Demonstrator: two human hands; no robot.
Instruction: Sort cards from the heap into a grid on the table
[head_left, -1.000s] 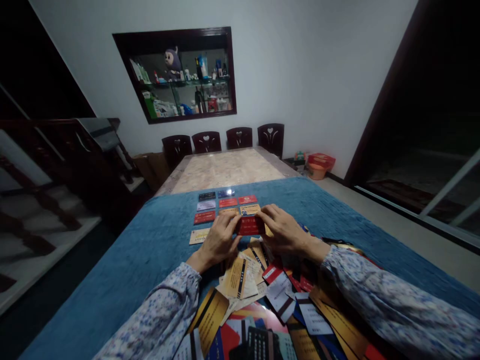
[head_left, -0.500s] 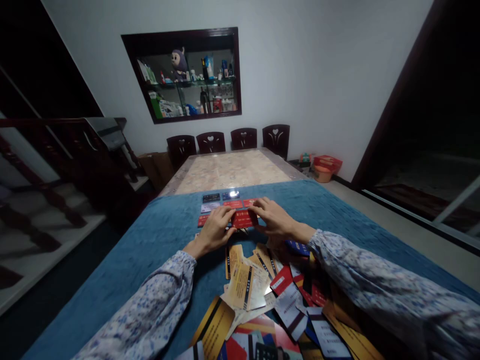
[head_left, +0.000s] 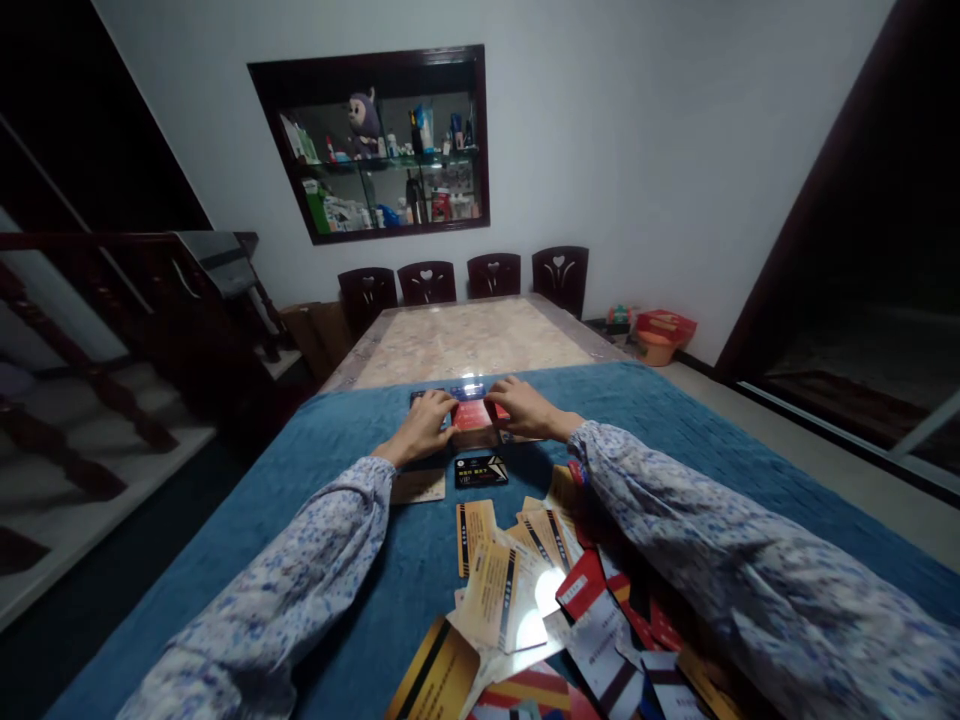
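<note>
Both hands hold one red card [head_left: 472,414] between them: the left hand [head_left: 422,425] pinches its left short edge and the right hand [head_left: 525,408] pinches its right short edge, with the fingers bent and close together on the card. The red card is low over the blue cloth [head_left: 330,500], and I cannot tell if it touches the cloth already. Just behind the red card some laid-out cards are mostly hidden by the hands, and only one of them, with a bright glare [head_left: 469,389], can be seen, so their number cannot be told. Just in front of the red card, toward the person, lies one black card [head_left: 481,470] flat on the cloth. To the left of the black card lies one tan card [head_left: 420,486], partly under the left sleeve. Further toward the person from the red card is a loose pile [head_left: 525,585] of overlapping cards in yellow, white, red and blue; they are too many and too covered to count. Well behind the red card is the bare marble table [head_left: 465,340], and behind it stand four dark chairs [head_left: 426,283] in one row at the wall. To the right of the chairs, on the floor, is one red basin [head_left: 664,330].
</note>
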